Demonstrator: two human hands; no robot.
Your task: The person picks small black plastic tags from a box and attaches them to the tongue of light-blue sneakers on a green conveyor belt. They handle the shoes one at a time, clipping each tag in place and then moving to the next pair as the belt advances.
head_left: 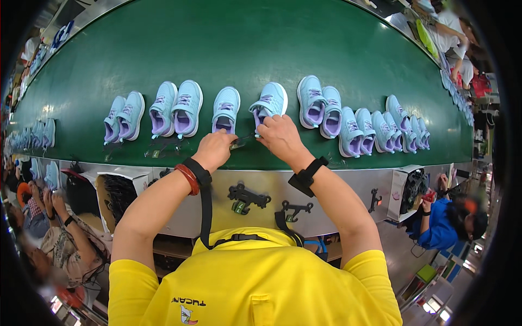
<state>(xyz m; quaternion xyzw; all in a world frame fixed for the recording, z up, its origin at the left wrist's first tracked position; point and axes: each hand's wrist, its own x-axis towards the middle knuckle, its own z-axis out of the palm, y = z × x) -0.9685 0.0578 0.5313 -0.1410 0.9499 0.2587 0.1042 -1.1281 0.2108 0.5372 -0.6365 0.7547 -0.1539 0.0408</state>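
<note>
Two light blue sneakers with purple lining stand apart before me, toes pointing away: a left sneaker (225, 103) and a right sneaker (272, 98). Between their heels is a small dark plastic shoe hanger (240, 143), mostly covered by my fingers. My left hand (216, 149) pinches the hanger's left end, just below the left sneaker's heel. Closed at the heel opening of the right sneaker, my right hand (279, 137) grips its back edge; whether those fingertips also hold the hanger is hidden.
Sneaker pairs line the green conveyor belt (244, 43), including a pair to the left (186, 106) and one to the right (311, 100). Black hangers (248, 196) lie on the metal ledge near my body. A box of hangers (408, 190) stands right, near a co-worker in blue (443, 220).
</note>
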